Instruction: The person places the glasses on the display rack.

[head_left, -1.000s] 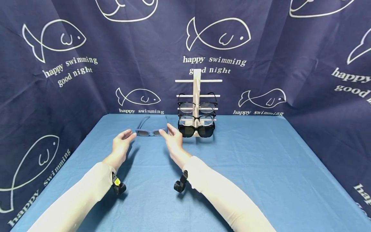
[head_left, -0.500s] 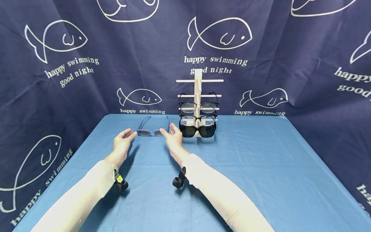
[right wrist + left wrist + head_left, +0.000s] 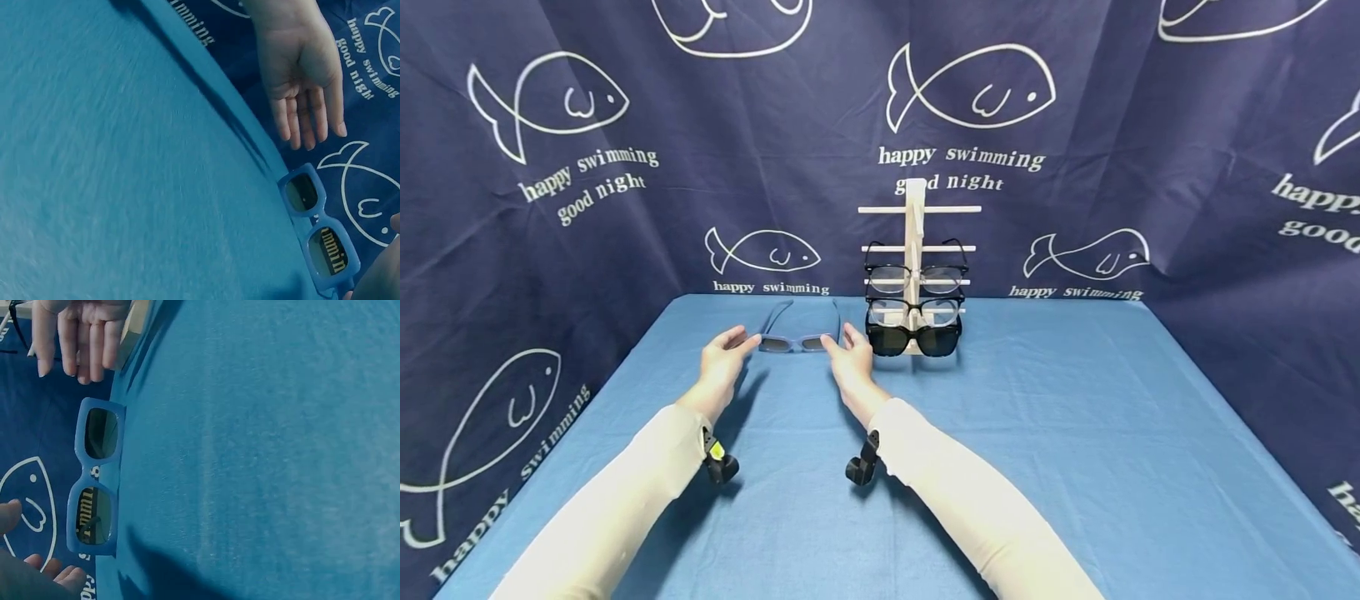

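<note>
Blue-framed sunglasses (image 3: pixel 796 344) with dark lenses rest on the blue cloth near the table's far edge, temples unfolded and pointing back. Beside their left end is my left hand (image 3: pixel 720 360), fingers loosely bent and apart from one another. My right hand (image 3: pixel 852 367) is at the other end, its thumb overlapping the right lens in the head view. The left wrist view shows the sunglasses (image 3: pixel 101 434) between the hands, with a gap before the right hand's straight fingers (image 3: pixel 90 350). Another gap separates the left hand (image 3: pixel 300 69) from them in the right wrist view.
Right of the hands stands a pale wooden glasses rack (image 3: pixel 915 217). It carries black sunglasses (image 3: pixel 891 341) at the bottom and clear-lens glasses (image 3: pixel 887 267) above; its top bar is bare. A dark blue fish-print curtain (image 3: pixel 775 167) hangs behind the table (image 3: pixel 1037 417).
The head view has shifted a little, so the scene sits slightly further right. Both hands stay beside the sunglasses, the left slightly nearer. The sunglasses stay in place on the cloth.
</note>
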The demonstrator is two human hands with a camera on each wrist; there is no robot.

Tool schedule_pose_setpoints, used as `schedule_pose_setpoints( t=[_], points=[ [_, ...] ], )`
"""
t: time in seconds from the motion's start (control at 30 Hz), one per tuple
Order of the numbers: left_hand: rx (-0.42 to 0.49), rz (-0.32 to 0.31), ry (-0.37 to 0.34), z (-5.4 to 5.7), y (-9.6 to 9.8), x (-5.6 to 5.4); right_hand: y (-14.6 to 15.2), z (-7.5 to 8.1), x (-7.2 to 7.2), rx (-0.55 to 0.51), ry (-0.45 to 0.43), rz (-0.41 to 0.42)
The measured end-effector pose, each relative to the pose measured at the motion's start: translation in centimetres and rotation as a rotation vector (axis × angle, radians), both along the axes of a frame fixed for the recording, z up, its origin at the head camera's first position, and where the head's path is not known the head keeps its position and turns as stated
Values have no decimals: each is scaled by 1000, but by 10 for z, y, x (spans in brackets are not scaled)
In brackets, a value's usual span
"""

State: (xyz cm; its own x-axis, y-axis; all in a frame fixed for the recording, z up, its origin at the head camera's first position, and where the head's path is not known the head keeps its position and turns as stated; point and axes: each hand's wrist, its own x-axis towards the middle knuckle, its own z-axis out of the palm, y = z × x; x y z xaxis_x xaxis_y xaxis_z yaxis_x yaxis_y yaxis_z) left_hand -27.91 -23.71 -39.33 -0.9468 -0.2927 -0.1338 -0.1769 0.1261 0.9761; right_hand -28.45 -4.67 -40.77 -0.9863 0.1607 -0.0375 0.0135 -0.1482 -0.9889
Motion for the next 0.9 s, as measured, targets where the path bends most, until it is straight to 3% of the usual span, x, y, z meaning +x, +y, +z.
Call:
schedule_pose_setpoints(
  t=[0.33,0.5,0.67,0.9],
  points=[
    [-75,-55,-60,3,-5,-8,-4,-5,-9,62,-31,23],
    [-84,-66,-63,0,-2,-13,-6,-9,-14,88,-54,-8],
    [-86,-57,-75,-3,1,-14,-8,-16,-20,114,-69,-49],
    [-78,-43,-81,-8,-2,-20,-10,-13,-21,79,-90,-48]
  ],
)
